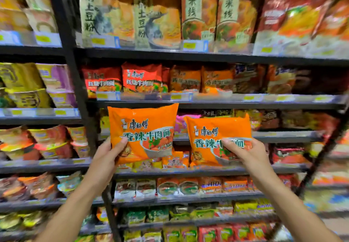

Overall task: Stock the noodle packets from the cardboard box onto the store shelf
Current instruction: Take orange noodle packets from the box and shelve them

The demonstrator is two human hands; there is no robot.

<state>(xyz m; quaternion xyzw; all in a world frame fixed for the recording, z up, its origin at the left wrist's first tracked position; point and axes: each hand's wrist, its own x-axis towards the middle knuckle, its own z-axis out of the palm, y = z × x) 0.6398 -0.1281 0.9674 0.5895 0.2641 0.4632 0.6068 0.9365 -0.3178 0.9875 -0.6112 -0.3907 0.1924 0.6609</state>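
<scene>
Two orange noodle packets are held up in front of the store shelf. My left hand (107, 153) grips the left orange packet (145, 126) by its lower left corner, thumb across the front. My right hand (247, 153) grips the right orange packet (213, 134) at its lower right, thumb over the printed bowl. Both packets stand upright, label facing me, just below the shelf board (217, 102) that carries a row of matching orange packets (200, 80) and red packets (122, 79). The cardboard box is out of view.
A black upright post (75, 83) splits the rack into bays. Cup noodles (37, 85) fill the left bay. Tall noodle bags (160, 15) stand on the top shelf. Lower shelves (188, 187) are packed with more packets.
</scene>
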